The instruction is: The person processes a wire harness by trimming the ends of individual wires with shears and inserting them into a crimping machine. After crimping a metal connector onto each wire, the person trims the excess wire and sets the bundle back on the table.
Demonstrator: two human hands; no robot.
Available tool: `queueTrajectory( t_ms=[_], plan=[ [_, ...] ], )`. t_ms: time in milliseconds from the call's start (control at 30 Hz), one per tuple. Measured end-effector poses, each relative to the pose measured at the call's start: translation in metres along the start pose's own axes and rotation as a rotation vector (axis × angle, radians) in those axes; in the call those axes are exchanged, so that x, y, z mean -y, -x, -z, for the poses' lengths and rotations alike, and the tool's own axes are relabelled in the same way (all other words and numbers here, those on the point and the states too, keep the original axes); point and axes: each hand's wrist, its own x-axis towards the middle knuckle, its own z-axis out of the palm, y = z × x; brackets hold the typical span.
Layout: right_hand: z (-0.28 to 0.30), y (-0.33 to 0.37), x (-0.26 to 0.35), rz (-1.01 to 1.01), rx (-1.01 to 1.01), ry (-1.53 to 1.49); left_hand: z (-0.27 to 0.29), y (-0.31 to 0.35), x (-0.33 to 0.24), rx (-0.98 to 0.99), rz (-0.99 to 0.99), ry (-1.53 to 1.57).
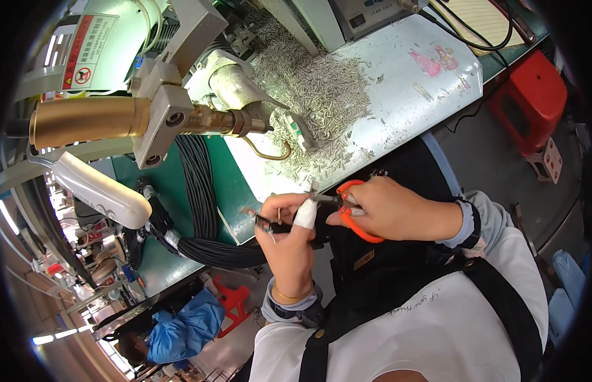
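Note:
Pinched in my left hand [288, 245] is a small black cable end [268, 224] with thin wire ends sticking out of it. White tape [305, 214] wraps my left thumb. My right hand [398, 209] grips a pair of cutting pliers with orange handles [359, 230]. The metal jaws [316, 194] of the pliers reach to the tip of the taped thumb; whether anything lies between them is too small to tell. Both hands are just in front of the table edge, above my black apron.
Beyond my hands, many small metal clippings [328, 89] lie heaped on a white board [423, 57]. A brass-coloured machine head [92, 121] with a bent tube overhangs it. Coiled black cable [197, 191] rests at left. A red stool [531, 95] stands right; another person in blue [184, 328] is lower left.

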Motion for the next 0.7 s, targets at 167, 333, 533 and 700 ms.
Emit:
queueTrajectory(
  t_ms=[167, 333, 533, 700],
  plan=[
    [0.014, -0.003, 0.011, -0.204, -0.094, -0.619, 0.002, -0.043, -0.002, 0.167, 0.183, 0.258],
    [0.019, -0.036, 0.010, -0.093, -0.339, -0.474, 0.002, -0.072, -0.002, 0.172, 0.202, 0.264],
    [0.028, -0.068, 0.009, -0.128, -0.288, -0.379, 0.008, -0.086, -0.006, 0.241, 0.309, 0.229],
    [0.026, -0.073, 0.005, -0.112, -0.311, -0.356, 0.014, -0.092, -0.005, 0.293, 0.308, 0.250]
  ],
)
